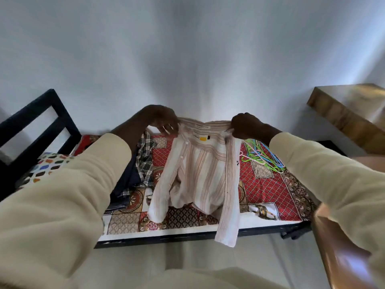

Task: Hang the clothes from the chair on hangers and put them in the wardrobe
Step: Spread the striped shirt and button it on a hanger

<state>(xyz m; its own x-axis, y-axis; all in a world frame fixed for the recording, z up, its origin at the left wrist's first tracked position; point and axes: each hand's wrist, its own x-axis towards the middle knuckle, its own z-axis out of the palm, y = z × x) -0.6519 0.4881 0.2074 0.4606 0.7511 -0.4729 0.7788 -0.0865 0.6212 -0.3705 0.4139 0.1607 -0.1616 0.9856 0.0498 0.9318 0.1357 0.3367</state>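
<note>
I hold the striped shirt (198, 174) up by its collar, my left hand (164, 119) and right hand (245, 126) pinching each end above the bed (270, 184).

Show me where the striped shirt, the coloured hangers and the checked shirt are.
striped shirt (200, 176): head view, back panel.
coloured hangers (264, 156): head view, middle of the pile.
checked shirt (145, 161): head view, crumpled body.

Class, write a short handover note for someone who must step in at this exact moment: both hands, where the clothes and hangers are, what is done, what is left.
Left hand and right hand each pinch the collar of the striped shirt, held up open over the bed.
Hangers lie heaped on the bed, to the right.
Checked shirt and dark garments lie piled to the left.
Done: shirt picked up, no hanger in it.
Left: hang it and the pile; wardrobe not in view.
</note>
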